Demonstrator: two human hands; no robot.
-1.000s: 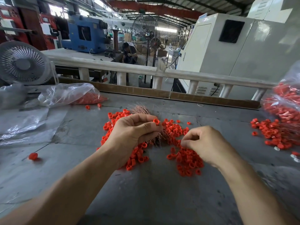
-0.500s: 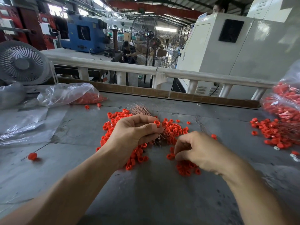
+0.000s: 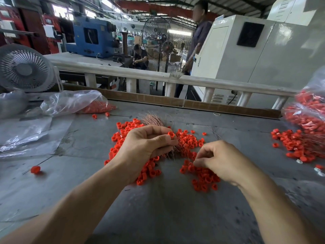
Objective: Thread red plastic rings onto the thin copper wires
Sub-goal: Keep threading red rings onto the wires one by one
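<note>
A heap of small red plastic rings [image 3: 189, 140] lies spread on the grey table [image 3: 158, 208] in front of me. My left hand [image 3: 146, 145] grips a bundle of thin copper wires [image 3: 153, 119] that fans out beyond the knuckles, and pinches one red ring [image 3: 171, 134] between thumb and forefinger. My right hand [image 3: 221, 160] hovers low over the near part of the heap with thumb and forefinger pinched together at their tips. What they pinch is too fine to tell, perhaps a single wire.
A second pile of red rings [image 3: 299, 147] spills from a clear bag [image 3: 309, 110] at the right. Another clear bag [image 3: 73, 103] with rings lies at the left, beside a white fan [image 3: 24, 67]. One loose ring [image 3: 35, 169] sits at the left. A person [image 3: 197, 41] stands beyond the railing.
My right hand drew back from the heap toward me and then settled low over its near part, fingertips pinched. The left hand kept its hold. A person has walked into view behind the railing.
</note>
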